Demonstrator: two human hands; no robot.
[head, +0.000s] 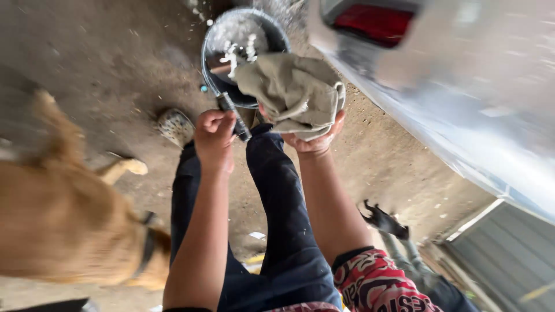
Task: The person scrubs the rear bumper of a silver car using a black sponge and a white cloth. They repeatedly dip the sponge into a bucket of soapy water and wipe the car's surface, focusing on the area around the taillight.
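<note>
My left hand (214, 138) is closed around the black grip of the handle (234, 115) of a dark bucket (211, 46). White foam floats on the water inside the bucket. My right hand (312, 141) holds up a crumpled grey-green cloth (295, 92) from below, just beside the bucket's rim. Both hands are in front of my legs in dark trousers (277, 202). The bucket stands over a dirt floor.
A silver car body (462, 98) with a red tail light (373, 23) fills the upper right. A tan dog (63, 214) with a dark collar stands close on the left. My spotted shoe (175, 127) shows below the bucket. A small dark animal (383, 221) is at lower right.
</note>
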